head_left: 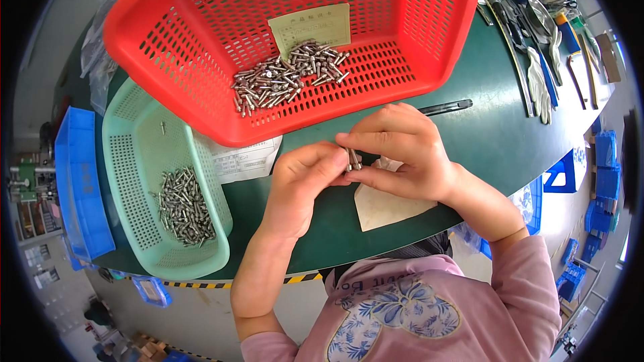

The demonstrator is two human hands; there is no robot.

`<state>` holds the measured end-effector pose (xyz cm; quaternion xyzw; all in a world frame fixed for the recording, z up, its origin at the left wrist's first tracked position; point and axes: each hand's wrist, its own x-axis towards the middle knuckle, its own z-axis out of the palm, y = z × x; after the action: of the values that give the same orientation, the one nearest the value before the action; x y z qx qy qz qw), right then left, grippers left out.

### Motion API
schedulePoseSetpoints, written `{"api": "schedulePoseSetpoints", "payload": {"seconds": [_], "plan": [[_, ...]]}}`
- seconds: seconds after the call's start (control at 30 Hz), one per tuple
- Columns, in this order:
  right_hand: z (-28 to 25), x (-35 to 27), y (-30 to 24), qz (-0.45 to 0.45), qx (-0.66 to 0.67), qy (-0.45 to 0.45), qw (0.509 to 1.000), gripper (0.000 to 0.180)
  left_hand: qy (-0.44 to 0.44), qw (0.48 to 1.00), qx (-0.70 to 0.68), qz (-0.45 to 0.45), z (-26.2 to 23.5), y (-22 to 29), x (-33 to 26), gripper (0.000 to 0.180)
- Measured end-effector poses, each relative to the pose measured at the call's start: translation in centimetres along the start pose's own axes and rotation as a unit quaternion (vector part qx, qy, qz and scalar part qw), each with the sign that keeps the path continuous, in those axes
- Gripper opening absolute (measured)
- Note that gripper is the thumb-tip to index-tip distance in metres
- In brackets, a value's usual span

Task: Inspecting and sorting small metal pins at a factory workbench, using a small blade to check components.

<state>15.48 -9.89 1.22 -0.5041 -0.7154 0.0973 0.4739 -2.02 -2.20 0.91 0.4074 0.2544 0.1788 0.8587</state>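
Observation:
Small metal screw-like pins (pixel 353 159) are pinched between my two hands over the green table. My left hand (pixel 302 177) has its thumb and fingers closed at their left side. From the right, my right hand (pixel 402 151) grips them between thumb and forefinger. Just how many pins there are is hidden by the fingers. Beyond my hands a tilted red basket (pixel 422 70) holds a heap of similar metal pins (pixel 282 77) and a yellowish card (pixel 312 25). To the left, a pale green basket (pixel 134 208) contains another heap of metal pins (pixel 184 208).
A beige paper piece (pixel 389 208) lies under my right hand, and a printed sheet (pixel 245 161) beside the green basket. A black strip (pixel 448 107) rests behind my right hand. White gloves (pixel 539 84) and tools lie at the far right. A blue bin (pixel 84 184) stands leftmost.

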Motion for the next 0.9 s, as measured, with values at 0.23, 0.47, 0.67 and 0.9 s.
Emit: {"api": "schedulePoseSetpoints", "payload": {"seconds": [0.23, 0.47, 0.67, 0.9], "plan": [[-0.16, -0.15, -0.09, -0.008, -0.011, 0.018, 1.0, 0.042, -0.031, 0.999, -0.006, 0.025, 0.14, 0.14, -0.13, 0.023], [0.03, -0.11, -0.04, -0.023, -0.022, 0.033, 0.999, 0.044, -0.037, 0.999, -0.015, 0.024, 0.15, 0.13, -0.33, 0.023], [-0.03, -0.03, 0.0, -0.031, -0.022, 0.045, 0.998, 0.045, -0.026, 0.999, -0.013, 0.014, 0.32, 0.05, -0.31, 0.024], [0.0, 0.02, -0.02, -0.033, -0.026, 0.043, 0.998, 0.046, -0.013, 1.0, -0.007, 0.011, 0.52, 0.11, -0.43, 0.024]]}}
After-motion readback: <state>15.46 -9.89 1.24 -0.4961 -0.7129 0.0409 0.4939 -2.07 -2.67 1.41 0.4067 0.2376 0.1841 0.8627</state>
